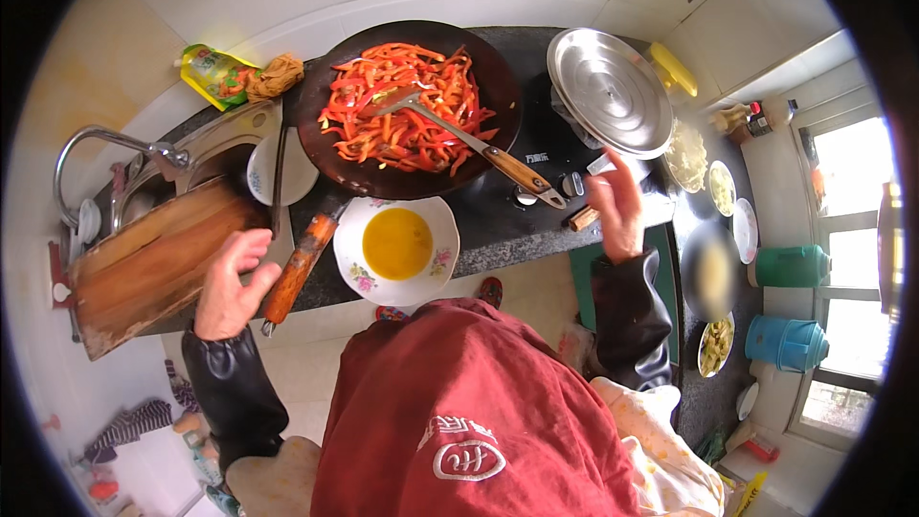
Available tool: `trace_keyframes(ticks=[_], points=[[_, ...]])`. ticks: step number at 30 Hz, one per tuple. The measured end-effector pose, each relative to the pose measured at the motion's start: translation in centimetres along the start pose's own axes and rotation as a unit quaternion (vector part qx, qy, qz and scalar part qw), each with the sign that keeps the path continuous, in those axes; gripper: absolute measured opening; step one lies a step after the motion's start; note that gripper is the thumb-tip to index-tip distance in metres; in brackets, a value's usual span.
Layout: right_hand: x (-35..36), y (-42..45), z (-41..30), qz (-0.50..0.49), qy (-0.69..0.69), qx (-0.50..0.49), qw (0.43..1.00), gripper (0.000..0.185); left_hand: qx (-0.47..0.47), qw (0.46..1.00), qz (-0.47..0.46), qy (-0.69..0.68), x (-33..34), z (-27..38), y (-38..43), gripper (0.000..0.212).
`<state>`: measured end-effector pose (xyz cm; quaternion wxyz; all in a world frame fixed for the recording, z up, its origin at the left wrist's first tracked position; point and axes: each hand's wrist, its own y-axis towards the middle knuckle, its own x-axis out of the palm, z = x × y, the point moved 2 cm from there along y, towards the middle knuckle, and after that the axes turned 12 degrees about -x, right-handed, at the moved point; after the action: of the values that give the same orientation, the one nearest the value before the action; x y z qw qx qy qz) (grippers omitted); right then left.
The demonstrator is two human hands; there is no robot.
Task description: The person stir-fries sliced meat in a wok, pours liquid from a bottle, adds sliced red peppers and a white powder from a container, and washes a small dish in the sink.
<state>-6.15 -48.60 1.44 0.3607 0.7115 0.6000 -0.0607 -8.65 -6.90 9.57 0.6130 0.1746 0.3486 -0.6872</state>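
My left hand (238, 286) is raised with fingers apart and holds nothing. It is just left of the wooden handle (300, 266) of a wok (495, 79). Sliced red peppers (388, 129) fill the wok's middle, and a slotted metal spatula with a wooden grip (517, 169) rests across them. In front of the wok, a flowered white bowl (354, 244) holds yellow liquid. My right hand (619, 210) has its fingers apart and grips nothing. Its fingertips are close to the rim of a round metal lid (610, 93); contact is unclear. Stove knobs (572, 184) are left of that hand.
A wooden cutting board (165, 258) lies over the sink, beside a curved faucet (122, 133) and a white bowl (298, 172). Plates of cut food (716, 345) line the right counter, near green (786, 266) and blue (782, 342) containers. A yellow-green pouch (212, 75) is behind the sink.
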Motion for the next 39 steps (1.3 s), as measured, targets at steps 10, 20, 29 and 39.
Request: trace_keyframes(ticks=[10, 20, 29, 39], points=[[3.8, 7.0, -4.6, -0.252, -0.260, -0.147, 0.921, 0.045, 0.084, 0.993, 0.085, 0.007, 4.9, -2.0, -0.9, 0.045], [-4.9, 11.7, -8.3, -0.286, -0.259, -0.077, 0.919, 0.023, 0.068, 0.992, 0.111, 0.003, 3.1, -2.8, 0.6, 0.040], [-0.7, 16.7, 0.0, -0.460, 0.064, 0.269, 0.844, 0.020, 0.104, 0.989, 0.100, 0.023, 1.8, -2.8, 1.7, 0.041], [-1.1, 15.9, -3.3, -0.404, -0.038, 0.012, 0.914, 0.027, 0.109, 0.988, 0.103, 0.022, 1.4, -2.7, 1.1, 0.040]])
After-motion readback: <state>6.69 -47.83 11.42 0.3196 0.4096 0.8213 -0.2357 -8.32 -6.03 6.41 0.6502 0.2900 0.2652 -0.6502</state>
